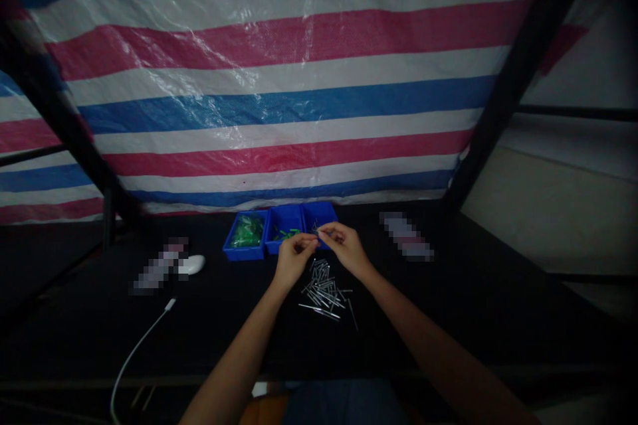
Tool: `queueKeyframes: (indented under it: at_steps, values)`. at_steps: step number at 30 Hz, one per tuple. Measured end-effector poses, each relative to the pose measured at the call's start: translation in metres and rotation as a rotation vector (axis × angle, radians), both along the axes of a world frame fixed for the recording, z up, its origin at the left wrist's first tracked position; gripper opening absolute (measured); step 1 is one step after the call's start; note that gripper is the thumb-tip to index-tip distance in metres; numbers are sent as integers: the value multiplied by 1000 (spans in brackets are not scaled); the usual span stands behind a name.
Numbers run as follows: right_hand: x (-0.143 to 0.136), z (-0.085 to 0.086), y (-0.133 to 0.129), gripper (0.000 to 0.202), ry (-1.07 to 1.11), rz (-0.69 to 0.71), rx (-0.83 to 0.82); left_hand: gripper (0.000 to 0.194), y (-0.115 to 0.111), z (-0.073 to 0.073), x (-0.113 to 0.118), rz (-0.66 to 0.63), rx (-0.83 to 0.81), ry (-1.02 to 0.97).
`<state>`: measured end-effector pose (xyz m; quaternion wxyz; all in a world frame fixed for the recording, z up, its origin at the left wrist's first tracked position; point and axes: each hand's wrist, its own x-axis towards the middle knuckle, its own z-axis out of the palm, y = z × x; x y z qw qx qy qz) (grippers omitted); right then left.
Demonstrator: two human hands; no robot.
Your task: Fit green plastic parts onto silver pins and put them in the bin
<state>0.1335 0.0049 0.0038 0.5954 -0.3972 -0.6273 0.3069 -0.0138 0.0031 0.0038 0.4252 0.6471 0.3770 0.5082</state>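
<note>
My left hand and my right hand are close together over the front of the blue bins, fingertips almost touching. Both are closed in a pinch; whatever lies between the fingers is too small to make out. Just below them, a loose pile of thin silvery metal pins is spread on the black table. Behind my hands, the right blue bin has a few thin metal pieces in it. Small green pieces lie in the middle blue bin, partly hidden by my left hand.
The left blue bin contains a clear bag of green pieces. A white computer mouse and a white cable lie at the left. Blurred-out items flank the bins. A striped plastic sheet hangs behind, between dark frame posts.
</note>
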Motion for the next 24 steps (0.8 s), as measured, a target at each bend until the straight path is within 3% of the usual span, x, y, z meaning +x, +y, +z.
queueKeyframes:
  at_steps: [5,12,24]
  values:
    - [-3,-3,-2,24,12,78,-60,35,-3,2,-3,9,-121,-83]
    - [-4,3,-5,25,97,144,-117,39,-5,2,-3,-138,-276,-127]
    - [-5,0,-5,25,124,220,-204,38,-3,9,-8,-61,-293,-265]
